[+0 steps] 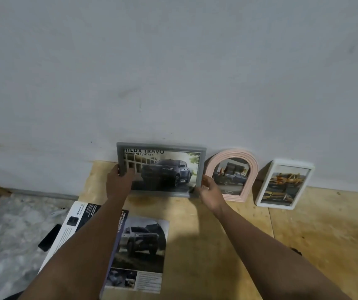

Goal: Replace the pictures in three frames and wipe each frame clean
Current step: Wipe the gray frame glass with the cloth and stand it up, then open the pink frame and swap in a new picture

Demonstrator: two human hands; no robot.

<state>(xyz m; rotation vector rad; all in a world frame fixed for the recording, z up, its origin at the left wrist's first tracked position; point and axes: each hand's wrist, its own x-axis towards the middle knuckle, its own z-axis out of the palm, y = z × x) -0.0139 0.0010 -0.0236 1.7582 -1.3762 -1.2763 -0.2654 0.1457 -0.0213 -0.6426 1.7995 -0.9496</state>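
Head view: both hands grip a grey rectangular picture frame point(161, 168) leaning against the wall point(173, 72).
The left hand point(119, 181) pinches its left edge; the right hand point(209, 188) clasps its lower right corner, on the plywood board point(303, 234).

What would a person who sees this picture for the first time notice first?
First, the grey frame with a dark pickup picture, standing against the wall at centre, gripped by the left hand and the right hand at its two sides. To its right stand a pink arched frame and a white frame. Nearer, a truck brochure page lies flat on the wooden board.
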